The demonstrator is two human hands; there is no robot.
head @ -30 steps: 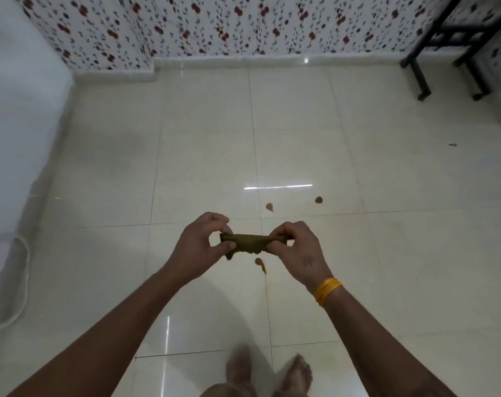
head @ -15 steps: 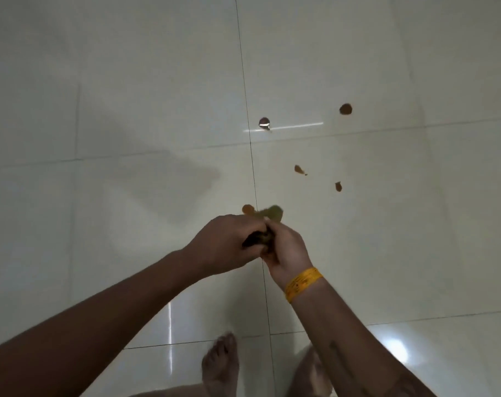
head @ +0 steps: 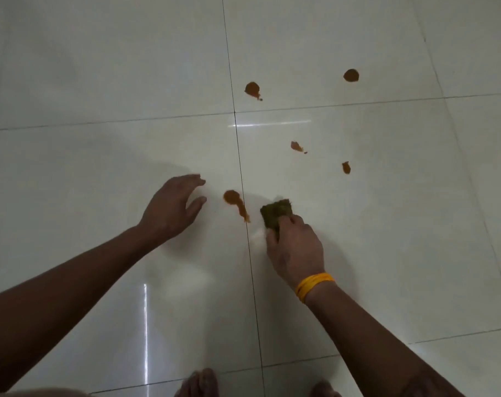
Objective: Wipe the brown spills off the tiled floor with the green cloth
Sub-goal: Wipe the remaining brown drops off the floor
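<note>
Several brown spills dot the glossy pale tiled floor [head: 100,81]. The nearest spill [head: 235,202] is a streak beside a grout line. Others lie farther off: one blob [head: 252,89], a round one [head: 351,75] and two small ones [head: 297,146] [head: 346,167]. My right hand [head: 295,247], with a yellow band on the wrist, grips the folded green cloth [head: 276,212] low over the floor, just right of the nearest spill. My left hand [head: 172,207] hovers with relaxed fingers and holds nothing, just left of that spill.
My bare feet [head: 199,383] show at the bottom edge. Dark grout lines [head: 243,179] cross the tiles between my hands.
The view has dropped much closer to the floor. My left hand let go of the cloth and moved left. My right hand carried the cloth down beside the nearest spill.
</note>
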